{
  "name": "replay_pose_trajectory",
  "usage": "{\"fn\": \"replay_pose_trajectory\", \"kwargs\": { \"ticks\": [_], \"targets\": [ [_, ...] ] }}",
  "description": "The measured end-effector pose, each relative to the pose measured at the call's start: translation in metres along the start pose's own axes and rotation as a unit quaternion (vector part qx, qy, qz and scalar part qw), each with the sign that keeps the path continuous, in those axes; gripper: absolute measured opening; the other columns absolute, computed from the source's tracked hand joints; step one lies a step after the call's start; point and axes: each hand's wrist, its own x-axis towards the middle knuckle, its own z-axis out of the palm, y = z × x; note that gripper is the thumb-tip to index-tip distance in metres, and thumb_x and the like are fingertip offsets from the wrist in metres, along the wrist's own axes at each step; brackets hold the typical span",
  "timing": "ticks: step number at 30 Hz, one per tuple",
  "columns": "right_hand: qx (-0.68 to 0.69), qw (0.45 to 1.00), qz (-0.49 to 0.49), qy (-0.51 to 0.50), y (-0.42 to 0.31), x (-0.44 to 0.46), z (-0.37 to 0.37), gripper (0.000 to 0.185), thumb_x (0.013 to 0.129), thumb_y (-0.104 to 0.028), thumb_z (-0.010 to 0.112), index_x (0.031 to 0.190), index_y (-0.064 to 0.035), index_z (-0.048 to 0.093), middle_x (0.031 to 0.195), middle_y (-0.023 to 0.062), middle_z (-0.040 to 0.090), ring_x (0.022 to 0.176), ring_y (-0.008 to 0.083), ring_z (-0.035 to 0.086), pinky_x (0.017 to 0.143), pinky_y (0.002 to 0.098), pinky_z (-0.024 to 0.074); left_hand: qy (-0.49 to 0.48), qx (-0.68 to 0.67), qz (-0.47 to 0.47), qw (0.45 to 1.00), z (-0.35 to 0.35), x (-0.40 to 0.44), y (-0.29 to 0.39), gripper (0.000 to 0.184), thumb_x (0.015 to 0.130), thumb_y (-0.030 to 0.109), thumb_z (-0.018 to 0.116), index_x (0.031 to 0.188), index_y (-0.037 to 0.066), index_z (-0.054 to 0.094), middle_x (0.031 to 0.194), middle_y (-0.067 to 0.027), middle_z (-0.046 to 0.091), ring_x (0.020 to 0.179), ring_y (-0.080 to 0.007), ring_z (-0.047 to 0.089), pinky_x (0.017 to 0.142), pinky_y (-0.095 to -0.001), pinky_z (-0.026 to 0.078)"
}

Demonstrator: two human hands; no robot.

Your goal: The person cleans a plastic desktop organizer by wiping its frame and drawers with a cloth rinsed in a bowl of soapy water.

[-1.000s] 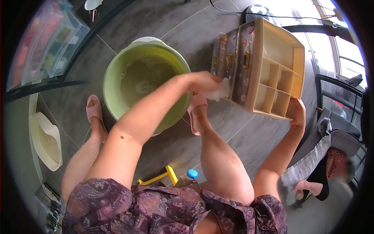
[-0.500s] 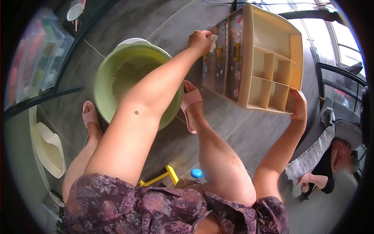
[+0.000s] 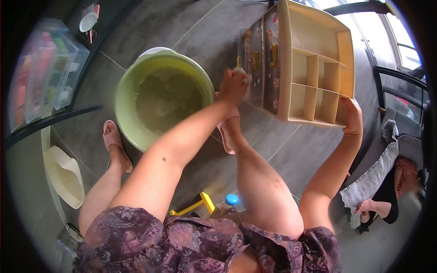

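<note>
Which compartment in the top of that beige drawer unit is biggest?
The undivided compartment at the end of the drawer unit farthest from the right hand; the other cells are smaller and closer to that hand.

The floor (image 3: 209,170) beneath me is dark grey tile, crossed by thin pale grout lines. A round green basin (image 3: 127,118) stands on it before me. My pink slides (image 3: 111,139), with my feet in them, rest on the tiles to either side. At my left sits a cream plastic tub (image 3: 57,158). Whether the drawer cabinet (image 3: 286,63) I grip touches the floor, I cannot tell.
</note>
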Motion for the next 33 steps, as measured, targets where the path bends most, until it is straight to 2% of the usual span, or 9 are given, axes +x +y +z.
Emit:
{"fn": "replay_pose_trajectory", "kwargs": {
  "ticks": [5,10,13,16,19,25,28,29,33],
  "targets": [
    [-0.005,1.000,-0.002,0.002,0.006,0.009,-0.010,0.026,0.072,-0.012,0.051,0.095,-0.0018,0.057,0.086,0.0041,0.057,0.079,0.0145,0.054,0.071,0.0257,0.0418,-0.136,0.085,-0.044,0.986,-0.024,-0.046,0.022,0.030,0.068,0.025,0.063,0.092,0.008,0.060,0.096,-0.0166,0.052,0.092,-0.0318,0.050,0.083,-0.0393,0.040],
    [-0.002,1.000,0.002,0.010,0.009,0.011,-0.015,0.025,0.071,-0.012,0.052,0.094,-0.0020,0.057,0.086,0.0040,0.057,0.079,0.0144,0.054,0.071,0.0260,0.0419,0.004,0.029,-0.225,0.974,-0.025,-0.016,0.050,0.039,0.067,0.032,0.063,0.092,0.002,0.057,0.097,-0.0187,0.055,0.094,-0.0319,0.053,0.083,-0.0402,0.041],
    [0.002,1.000,0.000,0.014,0.005,0.007,-0.009,0.025,0.071,-0.012,0.052,0.094,-0.0020,0.056,0.086,0.0045,0.057,0.079,0.0143,0.054,0.071,0.0261,0.0424,-0.039,0.005,-0.258,0.965,-0.014,0.020,0.034,0.045,0.067,0.033,0.062,0.093,-0.003,0.054,0.101,-0.0228,0.055,0.096,-0.0334,0.055,0.082,-0.0405,0.043],
    [0.005,1.000,-0.003,0.003,0.003,0.004,-0.006,0.025,0.071,-0.011,0.052,0.094,-0.0021,0.056,0.087,0.0049,0.058,0.078,0.0140,0.054,0.070,0.0260,0.0428,-0.033,0.045,-0.254,0.965,-0.020,0.033,0.041,0.046,0.066,0.029,0.062,0.093,-0.005,0.052,0.100,-0.0255,0.056,0.093,-0.0348,0.057,0.079,-0.0398,0.045],
    [-0.028,0.999,-0.018,-0.013,0.002,0.007,-0.009,0.025,0.073,-0.010,0.052,0.095,-0.0015,0.056,0.087,0.0045,0.058,0.077,0.0134,0.055,0.070,0.0253,0.0433,-0.092,0.042,-0.215,0.971,-0.005,0.047,0.018,0.047,0.063,0.027,0.063,0.096,-0.005,0.051,0.097,-0.0242,0.058,0.092,-0.0355,0.057,0.080,-0.0391,0.045],
    [-0.105,0.990,-0.071,-0.067,-0.004,0.020,-0.027,0.031,0.075,-0.009,0.052,0.105,0.0003,0.053,0.091,0.0043,0.059,0.080,0.0112,0.055,0.071,0.0232,0.0442,-0.117,0.059,-0.253,0.959,-0.027,0.052,0.004,0.055,0.061,0.028,0.062,0.101,-0.008,0.049,0.100,-0.0241,0.057,0.094,-0.0361,0.056,0.082,-0.0365,0.045],
    [-0.111,0.987,-0.087,-0.082,-0.004,0.034,-0.049,0.032,0.077,-0.010,0.052,0.108,-0.0016,0.054,0.093,0.0040,0.060,0.082,0.0102,0.056,0.071,0.0226,0.0446,-0.143,0.101,-0.256,0.951,-0.035,0.047,0.026,0.060,0.063,0.026,0.062,0.109,-0.008,0.044,0.104,-0.0247,0.054,0.102,-0.0330,0.052,0.088,-0.0359,0.042],
    [-0.121,0.986,-0.085,-0.080,-0.007,0.036,-0.054,0.031,0.077,-0.010,0.052,0.107,-0.0021,0.054,0.093,0.0036,0.060,0.081,0.0101,0.056,0.070,0.0226,0.0448,-0.121,0.105,-0.265,0.951,-0.037,0.046,0.032,0.056,0.062,0.024,0.061,0.104,-0.010,0.048,0.100,-0.0255,0.057,0.094,-0.0339,0.057,0.082,-0.0356,0.045],
    [-0.126,0.985,-0.084,-0.086,-0.015,0.041,-0.069,0.028,0.080,-0.010,0.053,0.107,-0.0034,0.054,0.092,0.0023,0.060,0.079,0.0094,0.057,0.069,0.0233,0.0467,-0.206,0.028,-0.290,0.934,-0.055,0.043,0.051,0.039,0.061,0.025,0.062,0.077,-0.011,0.059,0.081,-0.0231,0.062,0.078,-0.0302,0.062,0.068,-0.0343,0.047]
  ]
}}
